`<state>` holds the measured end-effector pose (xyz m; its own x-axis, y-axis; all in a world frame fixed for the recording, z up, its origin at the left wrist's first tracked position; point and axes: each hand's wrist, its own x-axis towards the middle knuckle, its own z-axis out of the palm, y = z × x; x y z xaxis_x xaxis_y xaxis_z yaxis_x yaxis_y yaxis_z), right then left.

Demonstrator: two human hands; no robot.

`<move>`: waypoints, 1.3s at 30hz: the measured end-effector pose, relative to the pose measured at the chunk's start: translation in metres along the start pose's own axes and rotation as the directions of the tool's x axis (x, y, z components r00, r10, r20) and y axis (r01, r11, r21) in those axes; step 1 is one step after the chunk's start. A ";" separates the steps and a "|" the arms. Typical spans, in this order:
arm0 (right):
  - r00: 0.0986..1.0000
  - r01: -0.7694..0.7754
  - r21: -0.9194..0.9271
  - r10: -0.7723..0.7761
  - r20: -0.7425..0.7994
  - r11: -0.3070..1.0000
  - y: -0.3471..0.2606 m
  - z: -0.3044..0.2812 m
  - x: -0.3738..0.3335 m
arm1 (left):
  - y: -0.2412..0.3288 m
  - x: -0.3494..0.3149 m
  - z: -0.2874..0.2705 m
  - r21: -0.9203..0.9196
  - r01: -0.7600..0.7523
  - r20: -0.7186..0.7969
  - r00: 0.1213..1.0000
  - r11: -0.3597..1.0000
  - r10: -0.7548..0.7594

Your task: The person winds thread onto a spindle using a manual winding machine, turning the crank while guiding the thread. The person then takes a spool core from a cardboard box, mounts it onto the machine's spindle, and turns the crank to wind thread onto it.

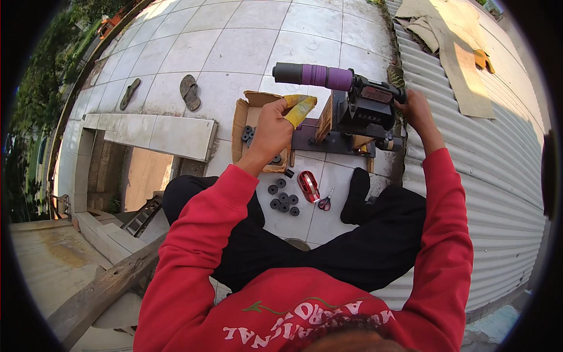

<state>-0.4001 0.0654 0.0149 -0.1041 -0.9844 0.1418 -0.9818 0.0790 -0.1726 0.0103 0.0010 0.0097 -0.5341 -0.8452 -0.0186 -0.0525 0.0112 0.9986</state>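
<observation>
In front of me a black winding machine [368, 111] stands on a dark base [328, 142]. Its black spindle [287, 73] points left, with purple ribbon [321, 75] wrapped round its middle. My right hand [415, 110] is closed round the black knob at the machine's right end. Below the spindle is my left hand [280, 124], yellow coverings on its fingertips, which are pressed together; what they pinch, if anything, is hidden. A scrap of purple shows just under those fingers. An open cardboard box [239, 126] with small black rollers inside sits beside and partly behind this hand.
Several black rollers [284, 198] lie on the tiles near my legs. Beside them are a red tape dispenser [308, 186] and scissors [325, 201]. Two sandals [190, 92] rest at far left, above a ledge [158, 136]. Corrugated roofing [469, 193] borders the right, with sacking [466, 76] on it.
</observation>
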 end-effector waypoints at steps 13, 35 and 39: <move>0.936 -0.003 0.252 -0.086 0.341 0.968 -0.047 -0.067 -0.048 | 0.005 -0.001 -0.001 -0.029 0.026 -0.010 1.000 0.999 -0.026; 0.950 0.005 0.139 -0.049 0.310 0.990 -0.044 -0.027 -0.019 | 0.003 -0.003 0.003 0.004 -0.002 -0.048 0.999 1.000 0.002; 0.886 -0.085 0.213 -0.024 0.463 0.973 -0.051 -0.052 -0.035 | 0.000 0.000 0.005 -0.076 -0.017 -0.038 0.999 0.997 0.014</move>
<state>-0.3547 0.1040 0.0694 0.0048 -0.9469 -0.3216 -0.9129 0.1271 -0.3880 0.0060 0.0038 0.0097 -0.5023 -0.8647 -0.0028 0.0204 -0.0151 0.9997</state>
